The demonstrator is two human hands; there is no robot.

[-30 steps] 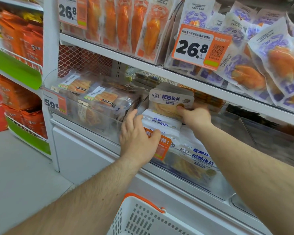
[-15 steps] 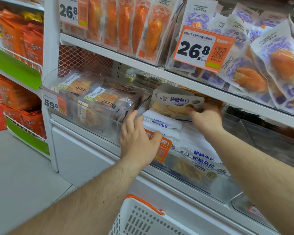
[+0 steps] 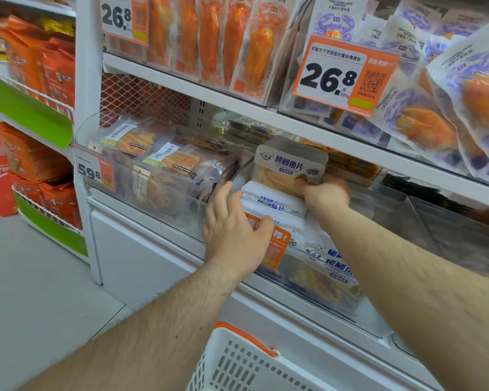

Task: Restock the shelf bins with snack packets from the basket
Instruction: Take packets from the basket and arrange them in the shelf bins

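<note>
My right hand (image 3: pixel 323 194) pinches the lower right corner of a white grilled cod fillet packet (image 3: pixel 290 168), held upright at the back of the clear middle shelf bin (image 3: pixel 364 311). More of the same white packets (image 3: pixel 271 203) lie stacked in that bin in front of it. My left hand (image 3: pixel 236 235) grips the bin's front left rim, thumb over the orange label (image 3: pixel 277 246). The white basket (image 3: pixel 237 359) with an orange handle sits below at the frame's bottom edge; its contents are hidden.
A clear bin (image 3: pixel 141 187) of dried fish packs with a 59.8 tag stands to the left. The shelf above (image 3: pixel 266 114) carries orange and purple crab-stick packs and a 26.8 tag (image 3: pixel 342 76). Orange boxes fill the left-hand rack (image 3: pixel 29 108).
My right hand has drawn the packet back to the left and set it more upright at the rear of the bin. My left hand stays on the bin rim.
</note>
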